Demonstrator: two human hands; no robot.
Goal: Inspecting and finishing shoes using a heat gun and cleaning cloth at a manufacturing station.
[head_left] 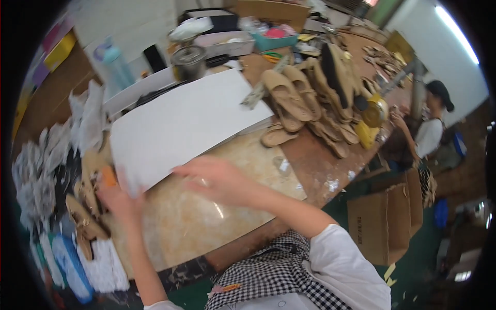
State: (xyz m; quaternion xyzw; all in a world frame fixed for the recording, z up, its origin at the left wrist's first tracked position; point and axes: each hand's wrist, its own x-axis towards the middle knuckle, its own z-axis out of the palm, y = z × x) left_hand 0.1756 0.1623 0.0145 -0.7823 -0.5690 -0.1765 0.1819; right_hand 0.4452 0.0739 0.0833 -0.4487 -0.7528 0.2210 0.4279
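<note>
A large stack of white sheets (181, 116) lies on the tan marbled tabletop (237, 170). My left hand (123, 199), blurred by motion, is at the stack's near left corner. Its fingers overlap that corner, and a small orange thing (108, 176) shows right beside them; whether I hold it I cannot make out. Over the near edge of the sheets hovers my right hand (214, 178), also smeared. Its fingers point left and look apart, with nothing visible in them. Tan shoes (85, 217) lie just left of my left hand.
A pile of tan shoes (299, 98) stands right of the sheets, beside a yellow machine (372, 121) and a person (431, 124). Crumpled plastic bags (46, 160) fill the left side. A metal pot (188, 62) and a teal basket (274, 41) sit behind. Cardboard boxes (374, 222) stand at right.
</note>
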